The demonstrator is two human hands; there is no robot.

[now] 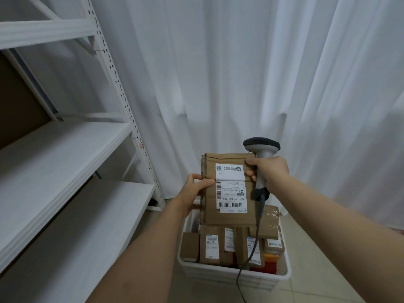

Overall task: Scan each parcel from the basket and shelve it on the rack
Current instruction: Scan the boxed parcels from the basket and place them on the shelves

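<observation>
Left hand [193, 193] grips the left edge of a parcel [227, 189], label up, above the basket [229, 272] of boxes. Right hand [270, 170] grasps a scanner [261, 158] at the parcel's right edge. Rack [65, 145] stands at left.

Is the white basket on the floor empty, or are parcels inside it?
Not empty. The basket holds several cardboard parcels with labels, standing packed side by side.

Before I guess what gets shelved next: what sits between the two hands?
In the head view, one cardboard parcel, label up, spans the gap: left hand grips its left edge, right hand, gripping the scanner, touches its right edge.
</observation>
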